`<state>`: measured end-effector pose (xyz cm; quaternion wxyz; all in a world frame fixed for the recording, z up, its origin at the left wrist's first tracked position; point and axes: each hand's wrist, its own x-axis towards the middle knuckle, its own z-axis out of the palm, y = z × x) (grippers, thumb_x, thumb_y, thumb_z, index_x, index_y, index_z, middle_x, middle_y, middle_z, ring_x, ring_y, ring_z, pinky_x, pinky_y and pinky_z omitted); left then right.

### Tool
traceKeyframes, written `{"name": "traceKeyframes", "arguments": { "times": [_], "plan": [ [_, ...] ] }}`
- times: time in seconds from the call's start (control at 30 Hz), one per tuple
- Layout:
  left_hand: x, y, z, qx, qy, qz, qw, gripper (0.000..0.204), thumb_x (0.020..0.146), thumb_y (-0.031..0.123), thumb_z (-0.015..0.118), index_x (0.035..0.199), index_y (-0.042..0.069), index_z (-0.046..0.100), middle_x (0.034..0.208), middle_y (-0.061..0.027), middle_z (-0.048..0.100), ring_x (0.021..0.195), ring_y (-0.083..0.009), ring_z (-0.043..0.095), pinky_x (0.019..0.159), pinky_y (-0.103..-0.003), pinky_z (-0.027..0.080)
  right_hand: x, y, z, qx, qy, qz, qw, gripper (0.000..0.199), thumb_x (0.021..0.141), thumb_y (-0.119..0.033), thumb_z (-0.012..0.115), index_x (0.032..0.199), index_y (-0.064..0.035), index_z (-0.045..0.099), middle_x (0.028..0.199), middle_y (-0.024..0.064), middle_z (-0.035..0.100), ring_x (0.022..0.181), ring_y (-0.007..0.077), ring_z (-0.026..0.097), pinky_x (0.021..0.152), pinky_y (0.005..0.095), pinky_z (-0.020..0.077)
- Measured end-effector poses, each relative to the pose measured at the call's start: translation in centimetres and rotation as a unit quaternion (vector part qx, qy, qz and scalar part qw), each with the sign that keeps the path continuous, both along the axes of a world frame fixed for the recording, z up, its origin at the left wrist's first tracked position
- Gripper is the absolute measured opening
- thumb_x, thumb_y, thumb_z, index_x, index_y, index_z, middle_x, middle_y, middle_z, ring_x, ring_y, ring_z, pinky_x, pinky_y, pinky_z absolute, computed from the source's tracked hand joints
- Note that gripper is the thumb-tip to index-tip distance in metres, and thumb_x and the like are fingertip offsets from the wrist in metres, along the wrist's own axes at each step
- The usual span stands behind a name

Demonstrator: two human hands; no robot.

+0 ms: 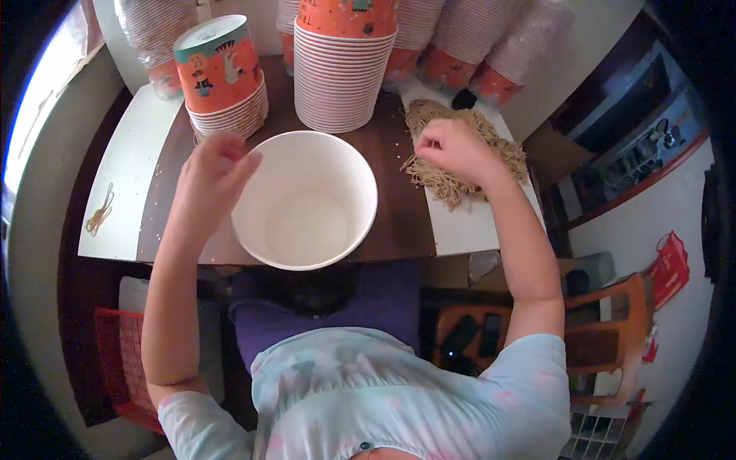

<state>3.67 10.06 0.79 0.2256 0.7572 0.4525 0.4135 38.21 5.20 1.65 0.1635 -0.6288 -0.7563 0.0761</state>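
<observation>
A large white paper bucket (pixel 307 203) sits at the table's front edge, its open mouth facing me and its inside empty. My left hand (pixel 211 176) is at the bucket's left rim, fingers loosely curled and the thumb apart from them; nothing shows between them. To the right, my right hand (pixel 456 149) is over a heap of tan cords (pixel 445 188). Its fingers are curled into a pinch, and whatever they may hold is too small to make out.
Nested paper buckets (pixel 341 80) rise behind the white one. At the left, an orange printed bucket (pixel 222 73) stands upside down on another stack. Plastic-wrapped stacks (pixel 471 34) line the back. A loose cord bundle (pixel 100 211) lies far left. A wooden chair (pixel 606 345) stands right.
</observation>
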Motion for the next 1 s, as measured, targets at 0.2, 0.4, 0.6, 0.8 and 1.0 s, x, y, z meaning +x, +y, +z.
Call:
{"name": "traceKeyframes", "arguments": {
  "times": [0.2, 0.4, 0.6, 0.8, 1.0],
  "plan": [
    [-1.4, -2.1, 0.3, 0.054, -0.057, 0.071, 0.994, 0.024, 0.088, 0.016, 0.06, 0.073, -0.003, 0.061, 0.084, -0.0073, 0.06, 0.068, -0.015, 0.054, 0.061, -0.028, 0.043, 2.8, 0.7, -3.8, 0.02, -0.072, -0.004, 0.997, 0.012, 0.073, -0.014, 0.06, 0.08, -0.0072, 0.067, 0.085, 0.0121, 0.062, 0.087, 0.0303, 0.059, 0.075, 0.0412, 0.0478],
    [-3.6, -5.1, 0.2, 0.043, -0.029, 0.142, 0.988, 0.057, 0.075, 0.008, 0.067, 0.128, 0.011, 0.048, 0.136, -0.0095, 0.043, 0.101, -0.019, 0.054, 0.081, -0.033, 0.043, 3.2, 4.4, -7.3, 0.031, -0.165, 0.074, 0.983, 0.01, 0.07, -0.011, 0.061, 0.077, -0.006, 0.065, 0.086, 0.012, 0.061, 0.083, 0.0322, 0.058, 0.073, 0.0421, 0.0471],
    [-5.5, -5.9, -0.7, 0.039, -0.004, 0.083, 0.996, 0.04, 0.076, 0.007, 0.066, 0.116, 0.008, 0.058, 0.125, -0.0089, 0.053, 0.097, -0.0168, 0.056, 0.078, -0.029, 0.043, 2.8, 5.2, -7.5, -0.033, -0.178, 0.063, 0.982, 0.009, 0.068, -0.012, 0.063, 0.073, -0.0039, 0.061, 0.081, 0.012, 0.058, 0.079, 0.0298, 0.058, 0.072, 0.0395, 0.0474],
    [-3.3, -5.7, 0.6, 0.032, -0.075, -0.017, 0.997, 0.028, 0.076, 0.005, 0.066, 0.103, 0.003, 0.062, 0.112, -0.0078, 0.06, 0.092, -0.0141, 0.057, 0.074, -0.026, 0.043, 3.6, 4.5, -5.7, 0.011, 0.036, 0.041, 0.998, 0.011, 0.07, -0.011, 0.062, 0.075, -0.0018, 0.059, 0.077, 0.0085, 0.054, 0.072, 0.0197, 0.055, 0.065, 0.0311, 0.0465],
    [-1.0, -5.7, 2.1, 0.034, -0.081, -0.073, 0.993, 0.023, 0.074, 0.003, 0.066, 0.097, 0.002, 0.063, 0.102, -0.008, 0.063, 0.083, -0.014, 0.058, 0.07, -0.026, 0.043, 2.6, 3.2, -5.3, -0.046, 0.129, 0.044, 0.99, 0.011, 0.076, -0.01, 0.061, 0.078, -0.0007, 0.057, 0.076, 0.0047, 0.058, 0.07, 0.0122, 0.055, 0.063, 0.0273, 0.0453]
  ]
}}
